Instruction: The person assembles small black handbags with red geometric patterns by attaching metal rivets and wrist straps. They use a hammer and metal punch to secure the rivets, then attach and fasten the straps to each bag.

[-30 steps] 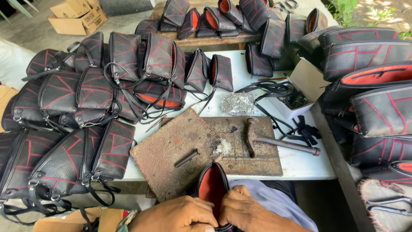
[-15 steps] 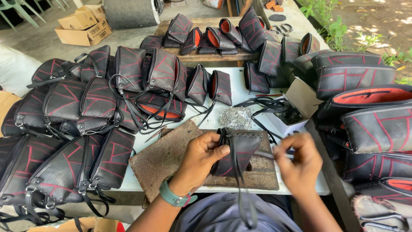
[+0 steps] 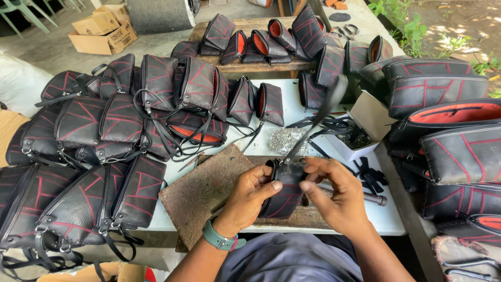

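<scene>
Both hands work at the near edge of a white table (image 3: pixel 313 112), above a worn brown board (image 3: pixel 206 190). The left hand (image 3: pixel 248 193) grasps a small black pouch (image 3: pixel 284 196) with red stitching, thumb on its front face and fingers curled round its left side; a teal watch (image 3: pixel 219 240) sits on that wrist. The right hand (image 3: pixel 336 196) closes on the same pouch from the right, thumb and forefinger pinching near its top edge, where a thin black strap (image 3: pixel 313 122) rises up and away, blurred along its upper part. The pouch is held upright just above the board, between the two hands and in contact with both. A metal hammer (image 3: pixel 373 198) lies on the table just right of the right hand, partly hidden by it. Beyond the hands, a heap of small silver metal pieces (image 3: pixel 287 140) rests on the table, and to its right an open white cardboard box (image 3: pixel 368 122) stands beside a tangle of loose black straps (image 3: pixel 329 125). Many finished black bags with red seams (image 3: pixel 120 125) are stacked across the left half of the table, more lean on a wooden bench (image 3: pixel 245 67) behind, and larger ones (image 3: pixel 454 125) are piled at the right. Brown cardboard cartons (image 3: pixel 102 31) stand on the floor at upper left
</scene>
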